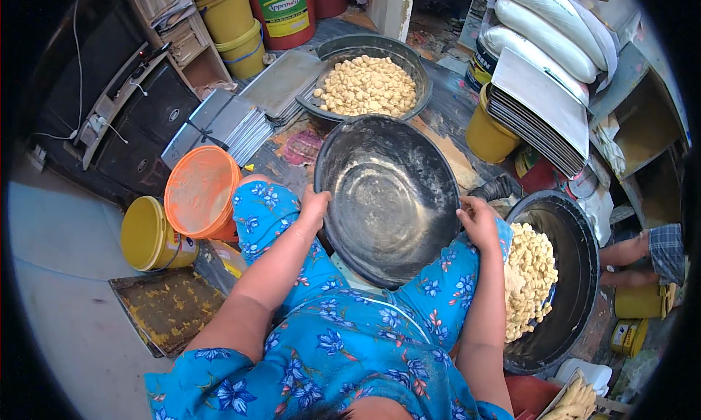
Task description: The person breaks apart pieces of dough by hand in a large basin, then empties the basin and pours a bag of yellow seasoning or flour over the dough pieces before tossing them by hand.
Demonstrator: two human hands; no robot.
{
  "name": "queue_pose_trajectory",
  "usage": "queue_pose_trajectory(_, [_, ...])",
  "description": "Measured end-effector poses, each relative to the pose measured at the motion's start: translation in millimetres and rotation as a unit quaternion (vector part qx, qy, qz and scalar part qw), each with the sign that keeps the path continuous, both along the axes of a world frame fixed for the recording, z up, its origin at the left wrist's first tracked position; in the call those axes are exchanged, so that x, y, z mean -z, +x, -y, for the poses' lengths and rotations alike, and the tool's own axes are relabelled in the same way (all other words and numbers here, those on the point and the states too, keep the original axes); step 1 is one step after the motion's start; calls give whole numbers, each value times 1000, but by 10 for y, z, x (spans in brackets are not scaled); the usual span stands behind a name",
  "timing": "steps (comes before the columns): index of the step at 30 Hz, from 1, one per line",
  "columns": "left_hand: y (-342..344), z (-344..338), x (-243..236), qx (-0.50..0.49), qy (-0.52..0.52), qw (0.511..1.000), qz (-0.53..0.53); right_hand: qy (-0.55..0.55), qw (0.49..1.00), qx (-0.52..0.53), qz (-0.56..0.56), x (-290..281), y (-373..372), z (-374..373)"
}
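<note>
A large, round, black basin with deep, flaring walls and a thick rim [387,193] occupies the middle of the scene. It is held by its rim at the left and right sides, its open mouth facing up and toward the near side. The basin holds no contents, but its dark inner surface is worn and dusty: pale, powdery residue spreads over the round bottom, with fainter streaks and smears along the walls. Its underside is hidden, so what supports it from below cannot be told.
</note>
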State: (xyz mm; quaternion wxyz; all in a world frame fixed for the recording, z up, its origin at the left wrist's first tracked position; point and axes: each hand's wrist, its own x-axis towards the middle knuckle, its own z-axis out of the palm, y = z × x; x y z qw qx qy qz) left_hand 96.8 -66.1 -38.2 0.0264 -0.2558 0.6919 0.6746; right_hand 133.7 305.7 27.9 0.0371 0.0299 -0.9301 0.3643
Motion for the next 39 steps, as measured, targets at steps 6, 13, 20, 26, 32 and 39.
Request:
queue_pose_trajectory(6, [-26, -23, 394, 16, -266, 961, 72, -19, 1000, -8, 7, -19, -22, 25])
queue_pose_trajectory(13, [-58, 73, 515, 89, -280, 956, 21, -46, 999, 1, -11, 105, -22, -60])
queue_pose_trajectory(20, [-115, 242, 503, 140, -132, 980, -50, -46, 998, -19, 30, 225, -118, -32])
queue_pose_trajectory(26, [-135, 129, -272, 100, 68, 970, -213, -50, 998, 19, 16, 206, -61, -32])
queue_pose_trajectory(32, [-218, 319, -221, 73, 107, 975, -183, -35, 998, 19, 51, 281, -141, -44])
queue_pose_trajectory(39, [-154, 51, -290, 55, 126, 957, -255, -2, 998, 60, 26, 398, -132, 40])
